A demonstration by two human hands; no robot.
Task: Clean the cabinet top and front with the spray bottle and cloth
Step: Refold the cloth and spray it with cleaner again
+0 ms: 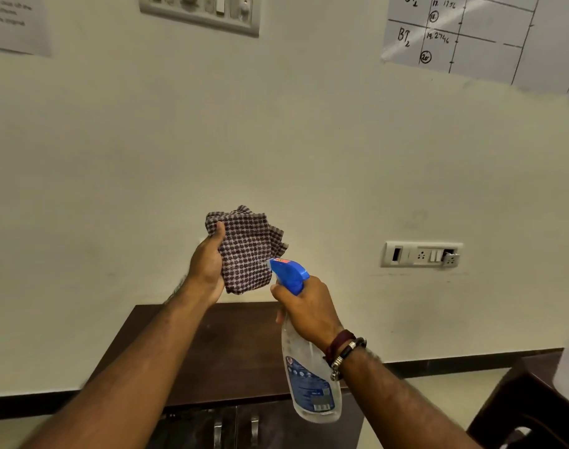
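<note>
My left hand (207, 267) holds a bunched checked cloth (245, 251) up in front of the wall, above the cabinet. My right hand (309, 307) grips the neck of a clear spray bottle (309, 380) with a blue trigger head (288, 272). The nozzle points left at the cloth, almost touching its lower right edge. Below both hands lies the dark brown cabinet top (231, 348). The cabinet front (276, 426) with two metal door handles shows at the bottom edge.
A cream wall stands behind the cabinet. A white socket panel (422, 253) is on the wall to the right, a switch plate (202, 12) above, and a hand-drawn chart (484, 37) at top right. A dark chair (532, 403) stands at bottom right.
</note>
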